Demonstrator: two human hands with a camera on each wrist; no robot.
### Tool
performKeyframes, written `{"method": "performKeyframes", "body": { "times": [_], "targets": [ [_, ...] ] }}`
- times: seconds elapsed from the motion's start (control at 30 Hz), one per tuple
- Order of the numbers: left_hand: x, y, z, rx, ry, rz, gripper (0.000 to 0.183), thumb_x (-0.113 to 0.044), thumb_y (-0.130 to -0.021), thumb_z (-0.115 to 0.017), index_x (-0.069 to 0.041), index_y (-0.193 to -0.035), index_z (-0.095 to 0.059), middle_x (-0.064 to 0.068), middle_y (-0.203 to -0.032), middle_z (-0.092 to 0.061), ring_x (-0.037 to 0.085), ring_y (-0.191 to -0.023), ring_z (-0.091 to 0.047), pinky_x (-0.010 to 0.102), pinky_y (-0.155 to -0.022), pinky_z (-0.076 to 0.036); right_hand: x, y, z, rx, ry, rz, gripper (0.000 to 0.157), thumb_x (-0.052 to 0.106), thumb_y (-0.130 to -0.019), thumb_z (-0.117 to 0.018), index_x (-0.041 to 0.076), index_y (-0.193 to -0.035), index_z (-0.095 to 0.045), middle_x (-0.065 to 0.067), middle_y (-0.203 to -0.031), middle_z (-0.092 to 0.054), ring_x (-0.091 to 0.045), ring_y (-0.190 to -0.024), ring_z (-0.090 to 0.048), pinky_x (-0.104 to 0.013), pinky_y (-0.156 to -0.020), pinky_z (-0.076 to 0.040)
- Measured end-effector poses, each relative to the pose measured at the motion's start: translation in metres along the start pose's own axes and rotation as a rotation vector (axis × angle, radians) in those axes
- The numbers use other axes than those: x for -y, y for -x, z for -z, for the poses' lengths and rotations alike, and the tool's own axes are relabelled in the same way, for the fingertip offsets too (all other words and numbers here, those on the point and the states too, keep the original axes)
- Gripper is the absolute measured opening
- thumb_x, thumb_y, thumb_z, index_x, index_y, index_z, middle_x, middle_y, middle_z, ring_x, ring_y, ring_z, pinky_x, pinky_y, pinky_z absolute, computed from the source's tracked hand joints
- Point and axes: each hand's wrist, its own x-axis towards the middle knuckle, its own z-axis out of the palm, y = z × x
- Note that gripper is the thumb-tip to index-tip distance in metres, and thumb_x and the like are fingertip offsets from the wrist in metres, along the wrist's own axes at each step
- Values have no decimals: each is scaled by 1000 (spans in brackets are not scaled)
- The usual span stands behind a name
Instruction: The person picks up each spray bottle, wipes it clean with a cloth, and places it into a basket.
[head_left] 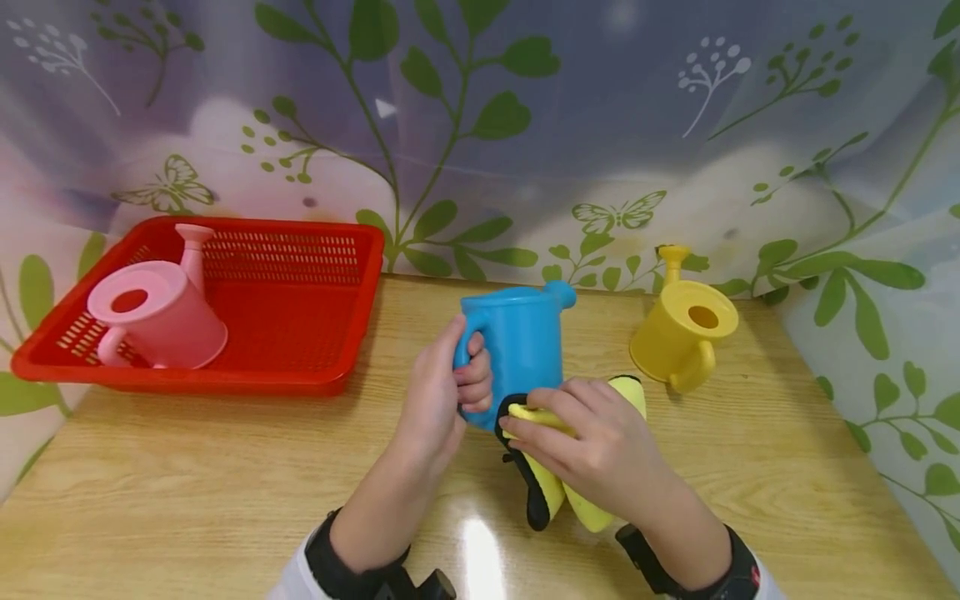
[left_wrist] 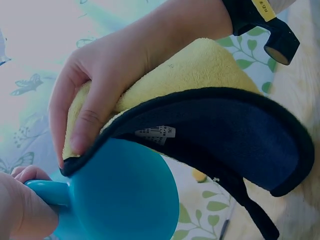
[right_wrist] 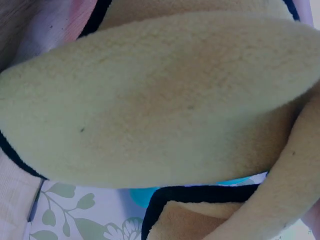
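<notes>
In the head view my left hand point(head_left: 433, 396) holds a blue watering can point(head_left: 525, 342) by its handle, fingers curled through it. The can is raised over the table with its spout toward the right. My right hand point(head_left: 603, 442) grips a folded yellow towel point(head_left: 592, 507) with black edging, against the can's lower right side. In the left wrist view, the towel point(left_wrist: 200, 65) shows a dark underside with a white label, and its edge meets the can's base point(left_wrist: 130, 190). The towel point(right_wrist: 150, 110) fills most of the right wrist view, hiding most of the right hand.
A red basket point(head_left: 292, 377) stands at the left with a pink watering can point(head_left: 183, 321) inside. At the right, a yellow watering can point(head_left: 660, 333) stands on the wooden table point(head_left: 225, 492). A leaf-patterned curtain point(head_left: 480, 192) closes off the back and sides.
</notes>
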Motion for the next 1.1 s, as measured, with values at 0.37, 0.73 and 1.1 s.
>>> {"method": "performKeyframes", "body": {
  "times": [0.37, 0.73, 1.1],
  "targets": [
    [-2, 0, -2, 7, -3, 14, 38, -30, -104, -33, -12, -71, -35, -8, -50, -23, 6, -39, -21, 18, -43, -18, -9, -7, -2, -128, -54, -140, 24, 30, -97, -58, 14, -96, -76, -7, -86, -64, -20, -64, -55, -32, -56, -47],
    [-1, 3, -6, -2, -34, 17, 37, -30, -103, -33, -10, -71, -35, -8, -49, -23, 5, -39, -21, 19, -41, -17, -37, -26, 4, -115, -79, -239, 30, 34, -95, -59, 9, -95, -75, -11, -86, -61, -21, -73, -53, -30, -63, -43],
    [1, 2, -8, -15, -18, 23, 38, -30, -103, -34, -11, -71, -35, -8, -49, -23, 4, -39, -20, 18, -42, -16, -49, -37, 5, -189, -121, -331, 28, 32, -93, -61, 9, -96, -76, -13, -86, -61, -25, -73, -54, -31, -65, -41]
  ]
}}
